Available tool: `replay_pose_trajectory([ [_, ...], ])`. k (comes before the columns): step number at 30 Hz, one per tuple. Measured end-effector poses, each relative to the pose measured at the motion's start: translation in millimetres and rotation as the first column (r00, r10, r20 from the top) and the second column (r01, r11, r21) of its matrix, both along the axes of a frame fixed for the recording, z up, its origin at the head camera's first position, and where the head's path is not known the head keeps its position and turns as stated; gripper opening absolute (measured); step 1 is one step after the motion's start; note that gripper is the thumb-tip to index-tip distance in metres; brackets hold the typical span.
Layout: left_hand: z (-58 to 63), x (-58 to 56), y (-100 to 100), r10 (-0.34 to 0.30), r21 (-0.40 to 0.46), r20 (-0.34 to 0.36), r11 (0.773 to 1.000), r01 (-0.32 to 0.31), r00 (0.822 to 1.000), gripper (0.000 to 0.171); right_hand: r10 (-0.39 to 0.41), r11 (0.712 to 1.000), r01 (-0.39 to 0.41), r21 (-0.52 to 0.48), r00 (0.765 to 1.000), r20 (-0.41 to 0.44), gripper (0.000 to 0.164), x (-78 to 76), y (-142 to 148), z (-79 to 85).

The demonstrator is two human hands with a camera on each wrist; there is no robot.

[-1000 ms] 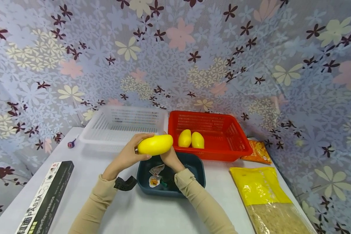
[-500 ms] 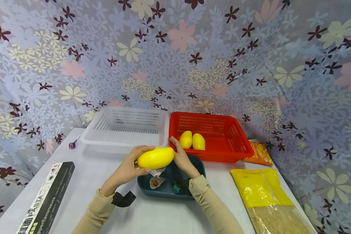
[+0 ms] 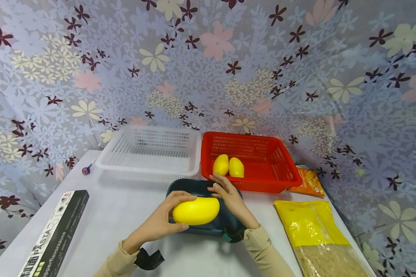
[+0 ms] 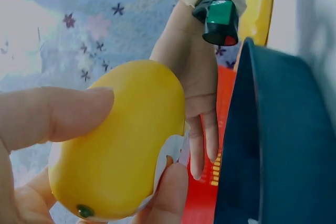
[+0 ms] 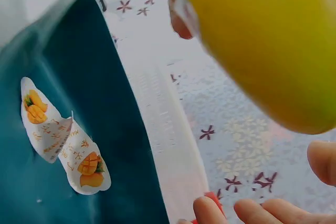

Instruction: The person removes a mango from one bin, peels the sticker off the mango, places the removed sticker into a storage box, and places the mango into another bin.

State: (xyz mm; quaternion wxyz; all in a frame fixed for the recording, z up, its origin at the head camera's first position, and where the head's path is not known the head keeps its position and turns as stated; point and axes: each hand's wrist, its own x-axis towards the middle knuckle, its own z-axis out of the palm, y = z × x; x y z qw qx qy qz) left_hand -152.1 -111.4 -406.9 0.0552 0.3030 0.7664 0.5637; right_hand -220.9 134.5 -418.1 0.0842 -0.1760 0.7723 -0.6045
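My left hand grips a yellow mango over the dark teal basin. Thumb and fingers lie on opposite sides of the fruit. In the left wrist view a white label shows on the mango's side, partly under a finger, and a small green stem end sits at its lower tip. My right hand is beside the mango with fingers extended, holding nothing. Inside the basin, the right wrist view shows a loose, folded mango-printed label; the held mango and left hand hide it in the head view.
Behind the basin stand a white basket and a red basket, the red one with two mangoes. A pasta box and a lollipop lie left. At right are an orange packet and a yellow-topped bag.
My left hand has brought the mango lower and nearer, slightly rightward. My right hand has come away from behind the mango toward the right, its fingers now apart from the fruit.
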Motion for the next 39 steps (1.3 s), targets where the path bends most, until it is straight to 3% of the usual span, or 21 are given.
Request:
replay_pose_trajectory([
  [7, -1.5, 15.9, 10, -0.009, -0.048, -0.002, 0.999, 0.009, 1.0, 0.066, 0.01, 1.0, -0.01, 0.023, 1.0, -0.013, 0.049, 22.5, 16, -2.8],
  [14, -11.0, 33.0, 23, -0.08, -0.078, -0.021, 0.994, 0.078, 0.997, 0.068, 0.058, 0.998, -0.056, 0.026, 0.997, -0.052, 0.047, 36.4, 20, -0.8],
  [21, -21.8, 46.1, 31, -0.15, -0.103, 0.06, 0.982, 0.156, 0.987, 0.065, 0.118, 0.992, -0.116, 0.046, 0.991, -0.056, 0.048, 52.9, 29, -4.0],
  [27, -32.4, 49.5, 21, -0.154, -0.138, 0.124, 0.976, 0.17, 0.98, 0.06, 0.114, 0.993, -0.113, 0.041, 0.993, -0.011, 0.046, 69.8, 35, -4.7],
  [32, -47.9, 51.0, 13, -0.183, -0.116, 0.172, 0.972, 0.205, 0.968, 0.057, 0.196, 0.981, -0.196, 0.004, 0.98, 0.03, 0.045, 82.1, 33, -4.8],
  [39, -51.8, 54.3, 9, -0.14, -0.089, 0.318, 0.98, 0.176, 0.938, 0.057, 0.231, 0.973, -0.229, -0.028, 0.964, 0.13, 0.046, 92.4, 32, -13.2],
])
